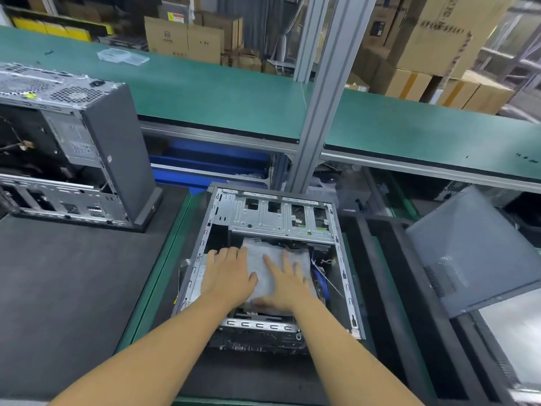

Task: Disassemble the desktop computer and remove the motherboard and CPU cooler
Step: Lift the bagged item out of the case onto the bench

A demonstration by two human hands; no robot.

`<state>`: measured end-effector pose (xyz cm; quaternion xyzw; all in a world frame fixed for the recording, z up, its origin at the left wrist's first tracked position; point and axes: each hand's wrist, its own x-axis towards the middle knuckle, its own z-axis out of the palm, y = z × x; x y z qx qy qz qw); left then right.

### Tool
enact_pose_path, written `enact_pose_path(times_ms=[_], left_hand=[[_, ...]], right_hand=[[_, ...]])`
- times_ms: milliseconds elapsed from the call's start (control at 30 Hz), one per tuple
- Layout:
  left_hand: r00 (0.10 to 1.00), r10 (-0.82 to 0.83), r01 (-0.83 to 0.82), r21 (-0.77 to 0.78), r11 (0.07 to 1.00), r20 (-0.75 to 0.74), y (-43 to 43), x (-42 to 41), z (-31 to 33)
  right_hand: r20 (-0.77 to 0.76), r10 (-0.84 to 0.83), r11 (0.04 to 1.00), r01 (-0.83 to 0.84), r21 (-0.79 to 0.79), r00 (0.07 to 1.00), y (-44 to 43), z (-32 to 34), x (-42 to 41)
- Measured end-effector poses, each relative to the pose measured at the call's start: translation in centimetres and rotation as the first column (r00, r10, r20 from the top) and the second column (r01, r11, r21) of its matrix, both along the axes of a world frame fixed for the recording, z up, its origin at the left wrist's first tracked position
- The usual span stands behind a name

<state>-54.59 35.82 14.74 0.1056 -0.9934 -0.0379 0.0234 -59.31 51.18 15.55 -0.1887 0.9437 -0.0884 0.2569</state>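
Note:
An open desktop computer case (345, 259) lies on its side in front of me, its side panel off. A grey-white plastic bag (272, 253) lies inside it, covering most of the interior, so the motherboard and cooler beneath are hidden. My left hand (229, 273) lies flat with straight fingers on the bag's left part. My right hand (285, 285) presses flat on the bag's right part, fingers spread. A metal drive cage (278, 215) spans the case's far end. Blue cables (317, 278) show at the bag's right edge.
A second opened computer case (87, 148) stands on the dark mat (58, 288) at the left. A removed grey side panel (474, 247) leans at the right. A green conveyor (205, 92) runs behind, an aluminium post (325, 92) rising from it. Cardboard boxes (439, 33) fill the background.

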Motion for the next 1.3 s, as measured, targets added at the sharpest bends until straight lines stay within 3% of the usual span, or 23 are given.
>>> enact_pose_path(times_ms=[100,233,333,400,500,567,633,667,700,733,767,800,833,933,1033,1133,1200,1300], left_hand=[[0.997,0.064,-0.065,0.019,0.998,0.036,0.2,-0.6,0.1],[0.958,0.141,-0.163,0.069,0.984,0.248,0.2,-2.7,2.0],[0.932,0.187,-0.262,0.220,0.940,0.311,-0.1,-3.8,3.3],[0.951,0.208,-0.289,0.420,0.860,0.227,-0.1,-4.0,3.3],[0.978,0.193,-0.186,0.779,0.599,0.085,0.5,-4.0,3.4],[0.980,0.185,-0.143,0.896,0.421,0.070,0.9,-4.0,4.1],[0.975,0.193,-0.148,0.965,0.215,0.107,1.0,-4.0,4.8],[0.974,0.197,-0.134,0.986,0.098,0.113,1.1,-4.0,5.3],[0.975,0.199,-0.112,0.993,0.036,0.103,1.1,-3.9,5.7],[0.979,0.190,-0.093,0.994,0.061,0.080,0.8,-3.8,6.0],[0.985,0.164,-0.085,0.985,0.148,0.060,0.4,-3.7,6.2],[0.993,0.113,-0.059,0.973,0.223,0.035,-0.1,-3.4,6.2],[0.997,0.067,-0.063,0.974,0.220,0.049,-0.7,-3.2,6.3],[0.983,-0.036,-0.180,0.980,-0.079,0.178,-2.3,-2.5,6.8],[0.980,-0.086,-0.191,0.964,-0.183,0.178,-3.4,-1.3,7.1],[0.979,0.139,-0.110,0.956,-0.272,0.152,-4.1,-0.4,6.9],[0.927,0.356,-0.011,0.959,-0.284,0.116,-5.0,0.1,6.6],[0.887,0.461,0.103,0.966,-0.236,0.018,-6.7,1.6,6.5]], right_hand=[[0.012,0.052,0.997,-0.052,0.060,0.999,-0.7,-1.7,0.2],[-0.037,0.096,0.995,-0.096,-0.017,0.995,0.3,-1.6,-0.5],[0.016,0.048,0.979,-0.043,-0.200,0.999,1.2,-1.0,-0.5],[0.049,-0.017,0.912,0.035,-0.409,0.999,1.7,-0.2,-0.5],[0.131,-0.157,0.762,0.204,-0.615,0.979,2.3,1.6,-0.1],[0.217,-0.216,0.651,0.306,-0.695,0.952,2.9,2.7,-0.2],[0.373,-0.237,0.446,0.442,-0.778,0.897,3.4,3.4,-0.2],[0.487,-0.219,0.287,0.533,-0.796,0.846,3.5,3.8,-0.5],[0.601,-0.162,0.126,0.620,-0.774,0.783,3.6,4.1,-0.8],[0.683,-0.085,0.005,0.685,-0.728,0.726,3.7,4.4,-1.1],[0.732,-0.016,-0.041,0.731,-0.681,0.681,3.7,4.9,-1.3],[0.770,0.035,-0.035,0.771,-0.636,0.637,3.6,5.4,-1.3],[0.798,0.084,-0.008,0.801,-0.599,0.597,3.4,5.9,-1.2],[0.827,0.187,0.039,0.837,-0.546,0.531,2.7,6.1,-1.1],[0.832,0.202,0.102,0.834,-0.542,0.516,1.0,6.5,-0.9],[0.838,0.125,0.167,0.821,-0.545,0.531,-1.0,7.0,-0.9],[0.801,0.104,0.218,0.772,-0.596,0.589,-2.0,7.1,-0.7],[0.556,0.063,0.410,0.487,-0.771,0.829,-4.2,7.0,-0.3]])
